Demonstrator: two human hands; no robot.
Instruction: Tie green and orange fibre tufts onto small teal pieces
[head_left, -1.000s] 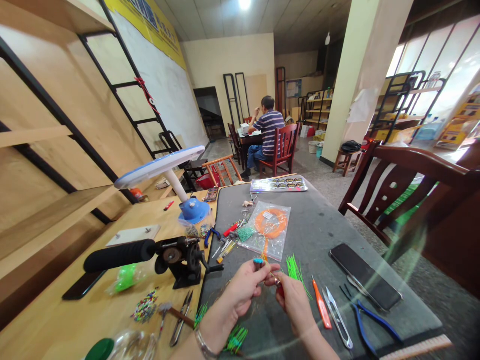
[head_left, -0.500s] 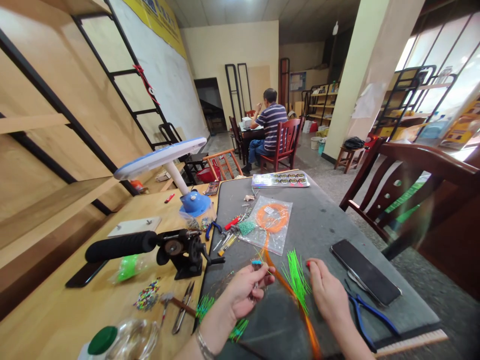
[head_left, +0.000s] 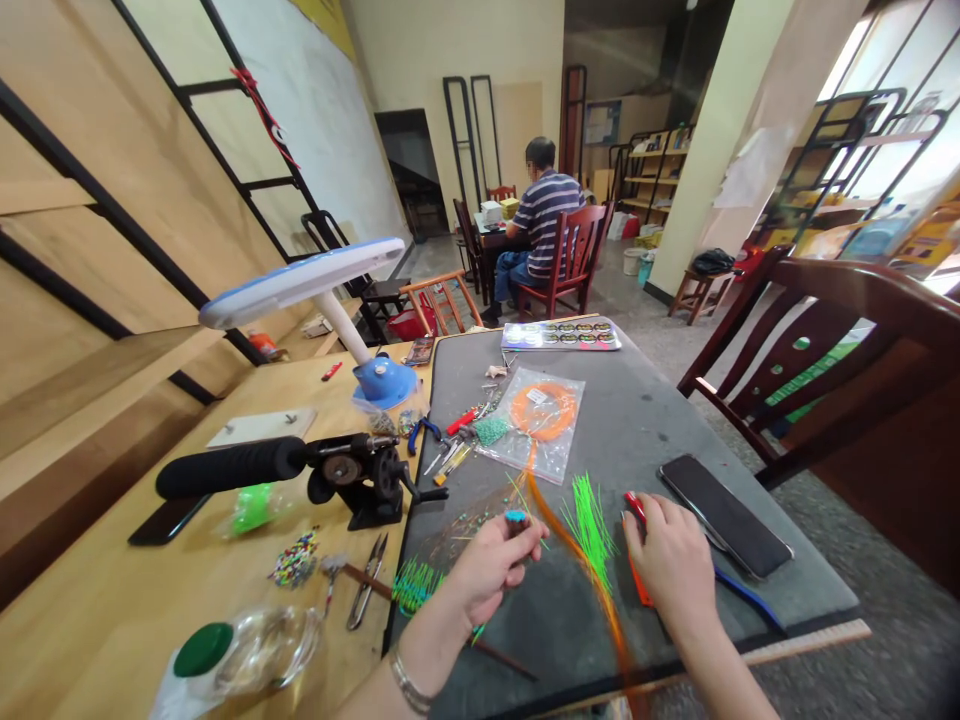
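My left hand (head_left: 499, 565) is closed, pinching a small piece with a bright blue top (head_left: 516, 517) between thumb and fingers; a thin green strand pokes out beside it. My right hand (head_left: 670, 555) curls over a slim red-and-orange tool (head_left: 642, 582) low on the grey mat, and the palm hides most of it. Between the hands lie a bundle of bright green strands (head_left: 590, 528) and a long orange bundle of fibres (head_left: 559, 530). Green strands with blue ends (head_left: 415, 585) sit beside my left forearm.
A black phone (head_left: 726, 515) and a blue plier handle (head_left: 750, 598) lie by my right hand. Ahead is a plastic bag (head_left: 574, 400) with an orange coil. A black hand-cranked vise (head_left: 367, 480), a lamp (head_left: 382, 380) and a green-lidded jar (head_left: 274, 640) stand left. A person sits beyond.
My right hand has moved right and down over the mat, with more of the red-and-orange tool showing. My left hand keeps its pinch. The view has tipped downward; the seated person's raised hand has lowered.
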